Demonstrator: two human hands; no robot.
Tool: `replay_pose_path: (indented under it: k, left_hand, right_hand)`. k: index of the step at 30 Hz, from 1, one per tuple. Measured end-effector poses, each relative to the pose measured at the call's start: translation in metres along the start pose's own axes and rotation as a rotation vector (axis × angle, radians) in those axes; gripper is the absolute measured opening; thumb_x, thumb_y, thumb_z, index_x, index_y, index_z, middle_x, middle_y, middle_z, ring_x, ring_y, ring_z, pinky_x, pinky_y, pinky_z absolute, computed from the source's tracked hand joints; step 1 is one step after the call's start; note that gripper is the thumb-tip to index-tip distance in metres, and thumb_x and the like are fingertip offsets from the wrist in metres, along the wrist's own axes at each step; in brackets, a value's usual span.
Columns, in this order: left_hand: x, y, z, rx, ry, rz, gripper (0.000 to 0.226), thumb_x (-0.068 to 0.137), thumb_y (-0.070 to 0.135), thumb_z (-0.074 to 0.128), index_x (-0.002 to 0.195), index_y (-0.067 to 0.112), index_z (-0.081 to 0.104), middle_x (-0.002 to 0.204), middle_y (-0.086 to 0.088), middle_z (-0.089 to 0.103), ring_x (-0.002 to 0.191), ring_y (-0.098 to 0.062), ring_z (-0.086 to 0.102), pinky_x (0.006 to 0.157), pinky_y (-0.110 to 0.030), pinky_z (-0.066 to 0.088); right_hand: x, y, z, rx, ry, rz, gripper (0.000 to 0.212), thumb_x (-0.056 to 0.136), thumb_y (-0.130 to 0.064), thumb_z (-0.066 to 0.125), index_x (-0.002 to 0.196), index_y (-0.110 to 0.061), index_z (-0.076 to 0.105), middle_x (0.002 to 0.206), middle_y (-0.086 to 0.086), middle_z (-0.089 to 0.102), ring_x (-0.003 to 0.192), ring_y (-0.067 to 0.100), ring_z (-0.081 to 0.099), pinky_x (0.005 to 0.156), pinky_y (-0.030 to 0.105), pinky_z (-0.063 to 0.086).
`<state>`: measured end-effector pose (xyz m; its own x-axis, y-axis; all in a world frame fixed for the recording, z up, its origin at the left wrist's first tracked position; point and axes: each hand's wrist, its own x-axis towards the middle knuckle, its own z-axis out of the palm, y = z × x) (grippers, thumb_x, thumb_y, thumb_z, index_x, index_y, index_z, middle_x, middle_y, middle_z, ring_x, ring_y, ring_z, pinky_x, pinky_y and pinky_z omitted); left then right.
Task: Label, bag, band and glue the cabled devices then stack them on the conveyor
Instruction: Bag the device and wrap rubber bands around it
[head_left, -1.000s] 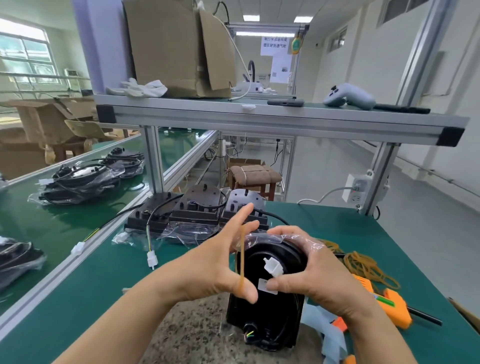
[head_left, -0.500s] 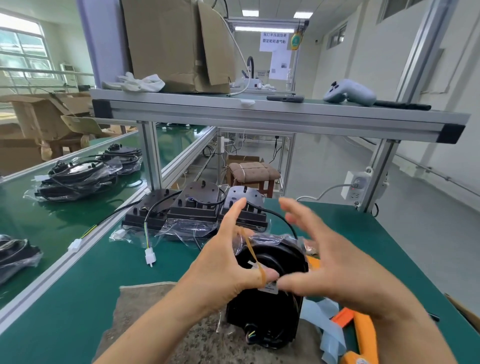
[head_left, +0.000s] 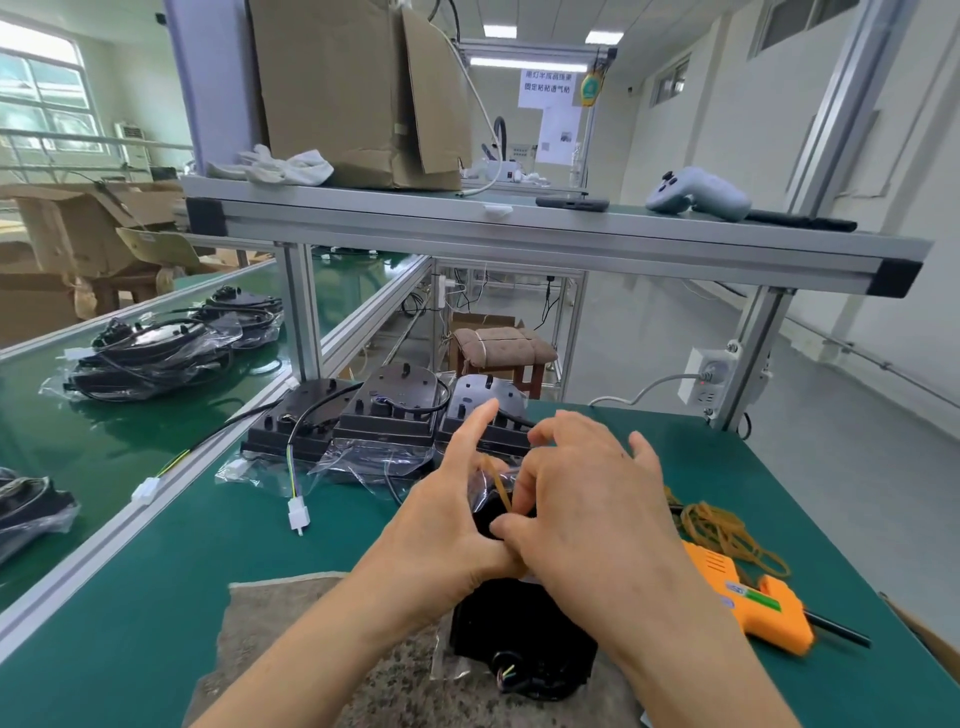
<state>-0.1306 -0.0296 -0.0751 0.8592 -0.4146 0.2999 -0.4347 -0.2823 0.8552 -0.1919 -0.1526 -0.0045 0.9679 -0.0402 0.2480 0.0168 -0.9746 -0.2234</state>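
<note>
Green matting is covering the wide workbench (head_left: 260, 545), and a green conveyor belt (head_left: 104, 441) is running along its left side. An aluminium-framed shelf (head_left: 519, 234) is spanning the bench at the far end, carrying a tall brown cardboard box (head_left: 337, 93). Clear-bagged black devices with coiled cables (head_left: 150, 358) are lying stacked on the conveyor. Three unbagged black devices (head_left: 384, 410) are sitting in a row at the back of the bench, just beyond the hands.

A grey speckled mat (head_left: 291, 623) is lying at the near edge. On it, a black cabled device in a clear plastic bag (head_left: 519, 634) is sitting directly under both hands, which are hiding its top. The left hand (head_left: 447, 530) is holding a tan rubber band (head_left: 498, 486) stretched up towards its raised index finger. The right hand (head_left: 587, 509), fingers curled, is pinching the same band where the two thumbs are meeting.

An orange glue gun (head_left: 753, 597) is lying to the right, near a loose pile of tan rubber bands (head_left: 722, 525). A small white cable connector (head_left: 298, 517) is resting to the left.
</note>
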Motion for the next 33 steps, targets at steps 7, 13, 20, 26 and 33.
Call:
replay_pose_path:
  k: [7, 13, 20, 26, 33]
  left_hand:
    - [-0.003, 0.001, 0.002, 0.037, -0.024, 0.043, 0.106, 0.063, 0.027, 0.075, 0.141, 0.065, 0.015, 0.112, 0.026, 0.060, 0.113, 0.013, 0.053, 0.092, -0.011, 0.039]
    - [-0.007, 0.005, 0.002, 0.102, 0.023, 0.042, 0.102, 0.061, 0.044, 0.078, 0.138, 0.069, 0.016, 0.115, 0.028, 0.057, 0.118, -0.009, 0.054, 0.111, -0.047, 0.034]
    - [-0.015, 0.001, 0.004, 0.126, 0.046, 0.053, 0.100, 0.059, 0.058, 0.075, 0.137, 0.072, 0.014, 0.114, 0.036, 0.047, 0.122, -0.013, 0.048, 0.115, -0.047, 0.028]
    - [-0.017, -0.005, 0.006, 0.141, 0.054, 0.061, 0.101, 0.056, 0.060, 0.075, 0.137, 0.072, 0.016, 0.117, 0.037, 0.048, 0.117, -0.004, 0.049, 0.099, -0.024, 0.032]
    - [-0.018, -0.007, 0.006, 0.113, 0.033, 0.041, 0.101, 0.054, 0.058, 0.077, 0.136, 0.070, 0.019, 0.119, 0.039, 0.047, 0.117, -0.001, 0.051, 0.099, -0.022, 0.036]
  right_hand:
    - [0.000, -0.009, -0.007, 0.002, -0.060, -0.034, 0.034, 0.079, -0.019, 0.065, 0.090, -0.030, 0.035, 0.105, -0.008, 0.033, 0.113, 0.019, 0.045, 0.111, 0.052, 0.032]
    - [-0.007, 0.000, -0.010, 0.132, 0.168, -0.104, 0.040, 0.070, 0.000, 0.058, 0.080, -0.033, 0.038, 0.101, -0.012, 0.041, 0.081, 0.012, 0.036, 0.083, 0.032, 0.040]
    - [0.004, 0.053, -0.019, 0.440, 0.458, 0.131, 0.044, 0.062, 0.017, 0.049, 0.062, -0.027, 0.051, 0.089, -0.011, 0.066, 0.089, 0.019, 0.063, 0.075, 0.036, 0.051]
    - [0.011, 0.093, 0.008, 0.729, 0.304, 0.342, 0.058, 0.069, 0.017, 0.052, 0.056, -0.038, 0.065, 0.070, 0.002, 0.072, 0.071, 0.025, 0.070, 0.071, 0.041, 0.059]
    - [0.007, 0.115, 0.044, 0.894, -0.041, 0.453, 0.046, 0.073, 0.017, 0.053, 0.056, -0.019, 0.075, 0.063, 0.009, 0.073, 0.062, 0.019, 0.073, 0.070, 0.034, 0.055]
